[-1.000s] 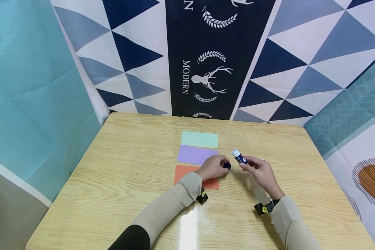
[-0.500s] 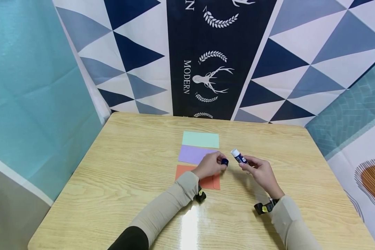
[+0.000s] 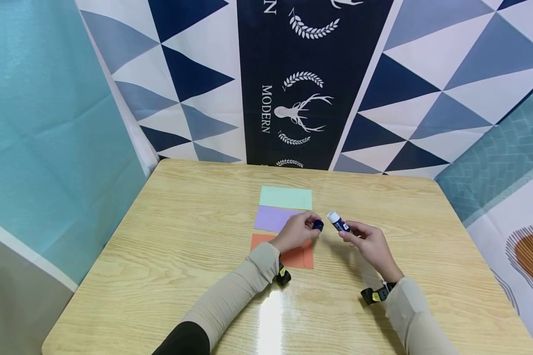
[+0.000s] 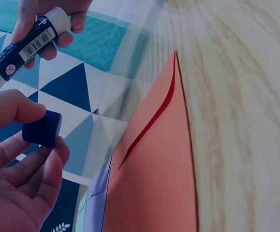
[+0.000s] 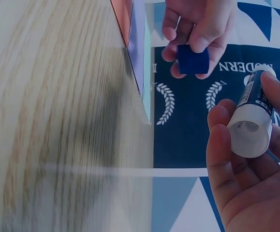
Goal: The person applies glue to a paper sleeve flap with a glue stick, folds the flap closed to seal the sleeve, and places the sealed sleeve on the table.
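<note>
My left hand pinches a dark blue cap between thumb and fingers, above the envelopes. My right hand grips an uncapped glue stick, dark blue with white ends and a barcode label. The stick tilts up toward the left, its white end close to the cap but apart from it. In the right wrist view, one white end of the stick faces the camera and looks hollow. Beneath my left hand lies an orange envelope, partly hidden by the hand and sleeve.
A purple envelope and a mint green envelope lie beyond the orange one on the wooden table. Patterned cloth hangs behind the table's far edge. A teal cloth hangs at the left.
My left hand has drawn slightly up and to the left with the cap, which has turned in the fingers. My right hand and the glue stick have stayed almost still.
</note>
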{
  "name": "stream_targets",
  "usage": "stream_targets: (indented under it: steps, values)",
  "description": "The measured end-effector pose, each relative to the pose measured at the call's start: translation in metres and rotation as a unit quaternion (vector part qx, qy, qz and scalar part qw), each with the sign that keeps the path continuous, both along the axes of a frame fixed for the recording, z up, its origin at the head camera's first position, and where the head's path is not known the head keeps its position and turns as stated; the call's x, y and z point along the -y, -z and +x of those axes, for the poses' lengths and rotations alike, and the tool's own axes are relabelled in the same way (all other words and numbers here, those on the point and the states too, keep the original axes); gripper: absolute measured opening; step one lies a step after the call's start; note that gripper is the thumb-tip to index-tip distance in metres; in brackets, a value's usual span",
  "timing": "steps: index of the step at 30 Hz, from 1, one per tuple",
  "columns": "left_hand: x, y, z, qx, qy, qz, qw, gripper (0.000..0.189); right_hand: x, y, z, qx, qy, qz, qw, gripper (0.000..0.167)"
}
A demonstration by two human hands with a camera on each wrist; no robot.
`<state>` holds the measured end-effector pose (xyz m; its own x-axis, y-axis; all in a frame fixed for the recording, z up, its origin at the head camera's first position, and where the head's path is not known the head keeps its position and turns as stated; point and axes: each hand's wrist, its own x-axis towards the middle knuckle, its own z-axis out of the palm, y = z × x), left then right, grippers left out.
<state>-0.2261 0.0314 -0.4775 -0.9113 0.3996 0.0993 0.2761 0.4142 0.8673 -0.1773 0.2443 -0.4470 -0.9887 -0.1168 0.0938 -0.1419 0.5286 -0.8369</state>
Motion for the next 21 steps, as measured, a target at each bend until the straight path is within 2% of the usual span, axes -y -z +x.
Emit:
stream_targets:
  steps: [7, 12, 21]
  values:
    - [0.005, 0.001, 0.001, 0.003, 0.003, 0.021, 0.9998, 0.034, 0.0, 0.0, 0.0, 0.008, -0.003, 0.005, 1.0, 0.04]
    - [0.009, 0.002, 0.001, 0.004, -0.009, 0.035, 0.9993, 0.034, 0.001, -0.002, 0.0, 0.009, -0.004, 0.01, 0.9999, 0.041]
    - [0.017, 0.003, 0.006, 0.028, -0.035, 0.075, 0.9962, 0.032, 0.002, -0.003, 0.001, 0.009, -0.005, 0.015, 0.9998, 0.042]
